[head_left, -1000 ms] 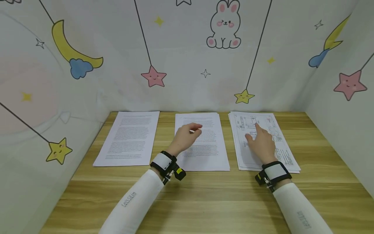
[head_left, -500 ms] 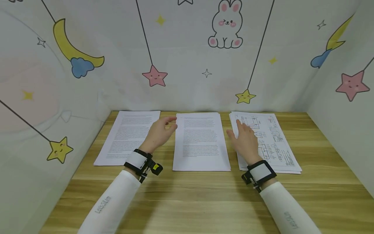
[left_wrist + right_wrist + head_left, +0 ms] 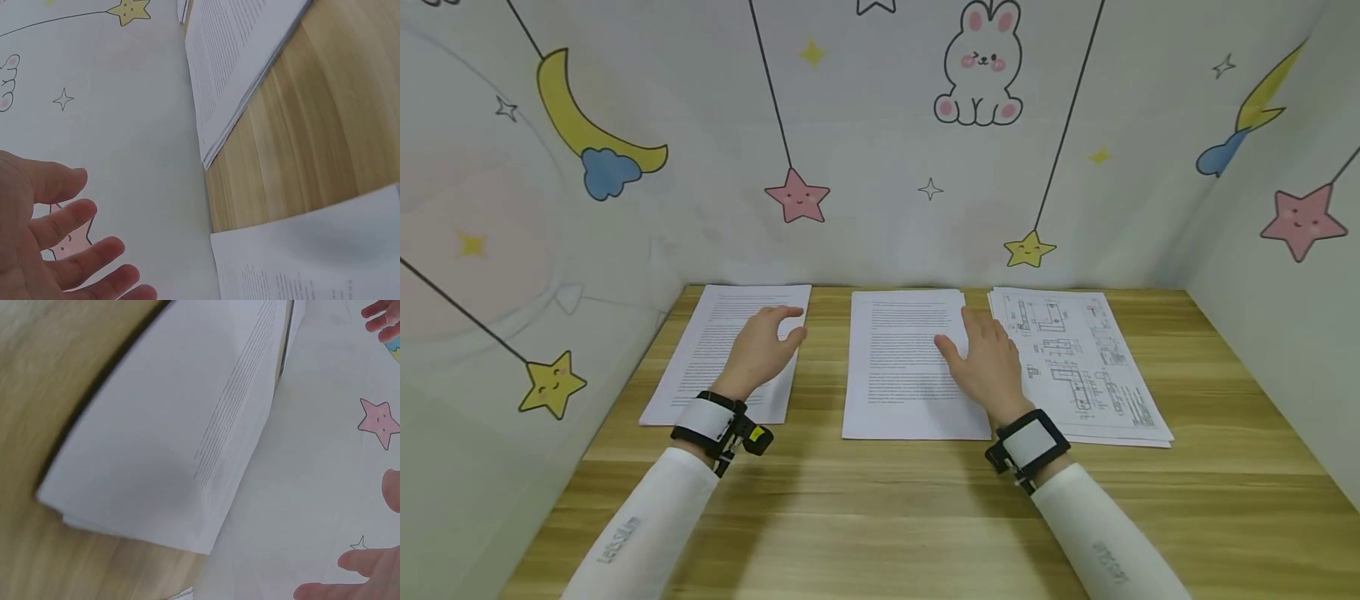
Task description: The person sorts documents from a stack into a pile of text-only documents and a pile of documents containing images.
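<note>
Three sets of white paper lie in a row on the wooden table. My left hand (image 3: 760,352) hovers over the right part of the left printed sheets (image 3: 700,396), holding nothing. In the left wrist view that hand (image 3: 37,250) has its fingers spread apart, clear of the paper. My right hand (image 3: 988,360) is held above the right edge of the middle stack of text pages (image 3: 902,367), thumb apart from the fingers. It holds nothing either; only part of it (image 3: 378,575) shows in the right wrist view. To its right lies a stack of technical drawings (image 3: 1105,392).
The wood-grain table (image 3: 895,517) stretches in front of the papers. A pale wall covering (image 3: 880,242) with cartoon stars, a moon and a rabbit rises directly behind them and along both sides. Each wrist wears a strapped camera, such as the left one (image 3: 756,437).
Both hands have moved left: the left one from over the middle stack to the left sheets, the right one from the drawings to the middle stack's edge. The papers look unmoved.
</note>
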`<state>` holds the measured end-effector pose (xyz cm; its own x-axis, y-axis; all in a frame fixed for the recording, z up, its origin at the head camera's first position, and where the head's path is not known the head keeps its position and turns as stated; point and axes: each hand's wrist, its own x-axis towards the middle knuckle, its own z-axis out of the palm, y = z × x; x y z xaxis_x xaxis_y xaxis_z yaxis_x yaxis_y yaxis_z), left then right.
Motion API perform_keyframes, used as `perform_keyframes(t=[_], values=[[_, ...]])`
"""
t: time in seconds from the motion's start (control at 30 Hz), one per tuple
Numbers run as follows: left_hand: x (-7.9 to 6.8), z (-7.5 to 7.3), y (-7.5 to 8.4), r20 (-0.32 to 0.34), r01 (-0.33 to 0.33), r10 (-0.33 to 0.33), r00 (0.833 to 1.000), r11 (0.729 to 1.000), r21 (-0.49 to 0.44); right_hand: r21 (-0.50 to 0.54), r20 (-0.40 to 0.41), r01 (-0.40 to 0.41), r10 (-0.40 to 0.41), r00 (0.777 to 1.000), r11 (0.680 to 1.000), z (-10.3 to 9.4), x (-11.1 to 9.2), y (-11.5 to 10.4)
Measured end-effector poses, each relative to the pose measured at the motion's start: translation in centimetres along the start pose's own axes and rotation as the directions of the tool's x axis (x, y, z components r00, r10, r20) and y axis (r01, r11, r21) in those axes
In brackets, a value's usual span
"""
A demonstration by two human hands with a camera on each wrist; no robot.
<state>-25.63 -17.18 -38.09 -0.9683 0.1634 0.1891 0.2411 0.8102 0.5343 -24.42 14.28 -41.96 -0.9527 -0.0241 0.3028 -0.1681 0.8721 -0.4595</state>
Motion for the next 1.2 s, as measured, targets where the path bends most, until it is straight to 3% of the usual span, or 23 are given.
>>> perform_keyframes(t=[0.3,0.43,0.73,1.07,1.2], values=[[-1.0,-0.3,-3.6,0.002,0.054,-0.055,0.998,0.991,0.122,-0.069,0.111,-0.004,0.012,0.994,0.998,1.1,-0.4,-2.7],[-1.5,-0.7,-5.5,0.001,0.107,-0.108,0.994,0.980,0.169,-0.076,0.149,0.012,0.000,0.989,0.997,2.0,-0.7,-3.8],[-1.9,-1.1,-8.5,0.076,0.279,-0.300,0.951,0.938,0.206,-0.068,0.151,0.102,-0.091,0.984,0.992,4.6,-2.2,-6.0],[-2.3,-1.4,-10.8,0.091,0.325,-0.349,0.933,0.923,0.204,-0.052,0.220,0.224,-0.207,0.953,0.973,6.0,-3.2,-9.4],[-2.5,-1.8,-11.3,0.108,0.358,-0.383,0.917,0.912,0.198,-0.030,0.252,0.256,-0.240,0.937,0.966,6.3,-3.4,-10.6]])
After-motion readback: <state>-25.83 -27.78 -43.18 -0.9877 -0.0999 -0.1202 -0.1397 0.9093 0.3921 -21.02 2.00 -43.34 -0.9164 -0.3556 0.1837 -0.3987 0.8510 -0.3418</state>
